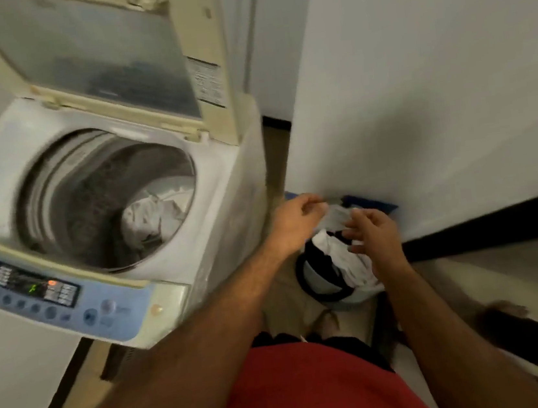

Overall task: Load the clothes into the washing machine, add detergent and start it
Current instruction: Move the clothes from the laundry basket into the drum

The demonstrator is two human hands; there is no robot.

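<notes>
We see the top-loading washing machine (98,204) at 9 o'clock with its lid (90,53) raised; a pale garment (150,218) lies in the drum. At 3 o'clock from the machine, a laundry basket (324,281) stands on the floor, holding white clothes (345,255). The left hand (293,221) pinches a white cloth (338,214) above the basket. The right hand (374,235), fingers curled, grasps the white clothes.
</notes>
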